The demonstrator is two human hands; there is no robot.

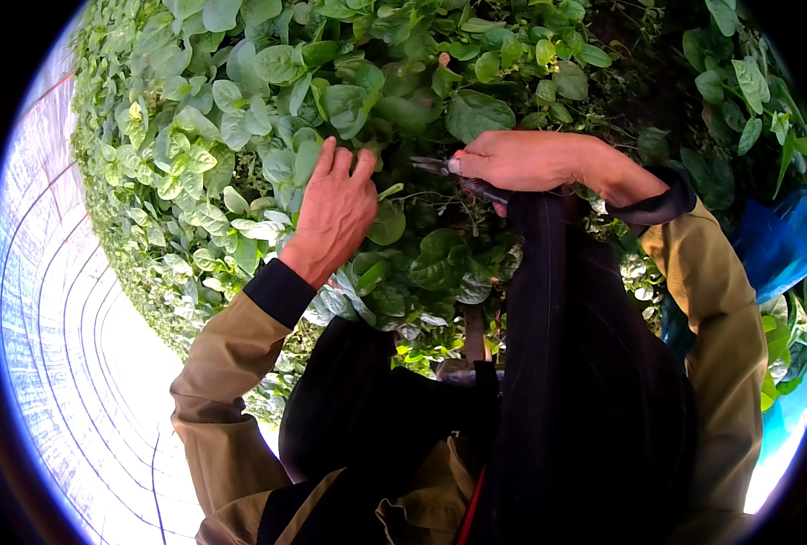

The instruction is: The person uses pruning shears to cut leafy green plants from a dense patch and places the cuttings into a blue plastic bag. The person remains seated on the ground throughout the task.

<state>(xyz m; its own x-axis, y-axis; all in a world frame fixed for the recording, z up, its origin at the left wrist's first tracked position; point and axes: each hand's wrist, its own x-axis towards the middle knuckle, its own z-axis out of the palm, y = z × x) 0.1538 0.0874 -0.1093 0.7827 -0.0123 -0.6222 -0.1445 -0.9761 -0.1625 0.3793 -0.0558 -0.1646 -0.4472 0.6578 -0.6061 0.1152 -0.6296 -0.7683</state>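
My right hand (529, 162) is closed around a pair of dark-handled pruning shears (468, 180), whose tips point left into the leaves. My left hand (340, 197) reaches into broad green leafy plants (345, 109), its back toward me and its fingers bent among the leaves. Whether it grips a leaf or stem, I cannot tell. Between the hand and the blades a cut-looking pale green stem (391, 191) shows above a round leaf (386, 223).
A dense leaf bed surrounds both hands. Dark soil (638, 75) shows at the upper right. A blue plastic bag (781, 238) lies by my right sleeve. Hooped translucent sheeting (56, 272) curves along the left. My dark-clothed knees are below the hands.
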